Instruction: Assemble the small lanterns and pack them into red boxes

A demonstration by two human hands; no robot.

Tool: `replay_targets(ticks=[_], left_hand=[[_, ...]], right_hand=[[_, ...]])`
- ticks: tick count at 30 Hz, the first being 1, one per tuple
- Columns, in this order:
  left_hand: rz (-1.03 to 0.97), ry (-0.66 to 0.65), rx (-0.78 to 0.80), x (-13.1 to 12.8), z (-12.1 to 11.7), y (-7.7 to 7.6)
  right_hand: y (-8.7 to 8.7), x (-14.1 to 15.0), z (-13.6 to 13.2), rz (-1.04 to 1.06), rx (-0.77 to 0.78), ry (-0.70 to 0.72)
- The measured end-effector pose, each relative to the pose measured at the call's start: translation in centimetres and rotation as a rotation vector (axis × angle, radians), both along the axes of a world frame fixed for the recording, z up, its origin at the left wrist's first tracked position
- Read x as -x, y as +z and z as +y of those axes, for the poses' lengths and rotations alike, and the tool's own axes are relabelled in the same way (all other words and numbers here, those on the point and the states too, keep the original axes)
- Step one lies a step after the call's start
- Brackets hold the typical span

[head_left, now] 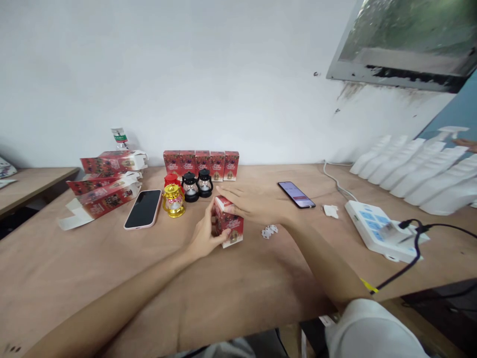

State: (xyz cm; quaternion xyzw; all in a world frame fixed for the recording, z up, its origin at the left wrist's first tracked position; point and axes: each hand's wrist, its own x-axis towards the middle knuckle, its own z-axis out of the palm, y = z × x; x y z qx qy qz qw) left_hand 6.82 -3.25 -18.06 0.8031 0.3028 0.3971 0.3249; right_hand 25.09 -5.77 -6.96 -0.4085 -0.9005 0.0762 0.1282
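Observation:
My left hand (204, 232) is closed around the lower left side of a small red printed box (234, 232) standing upright on the table. Across the box's top lies my right hand (253, 205), its fingers stretched out and pointing left, touching the upper edge. Just behind stand miniature lanterns: a gold lantern (173, 201) in front, a red lantern (171, 179) partly hidden behind it, and two black lanterns (191, 188) to their right. Small white pieces (269, 231) lie to the right of the box. Whether anything is inside the box is hidden.
Several red boxes (201, 164) stand in a row near the wall. Unfolded red cartons (112, 191) are stacked at left by a phone (143, 209). Another phone (296, 194), a power strip (378, 228) with cables and white bottles (417, 166) occupy the right.

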Motion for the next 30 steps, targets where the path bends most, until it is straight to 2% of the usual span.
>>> replay_targets(ticks=[7,13,24,30], left_hand=[[0.044,-0.021,0.082,-0.1,0.3,0.1],[0.028,-0.017,0.112,-0.2,0.4,0.0],[0.005,-0.048,0.109,-0.1,0.6,-0.1],[0.068,-0.086,0.103,0.1,0.6,0.0]], right_hand=[[-0.2,1.0,0.1,0.070,-0.054,-0.090],[-0.3,1.2,0.3,0.059,-0.118,-0.040],[-0.5,0.5,-0.2,-0.069,0.086,-0.062],[-0.6,0.4,-0.7,-0.162,0.068,-0.044]])
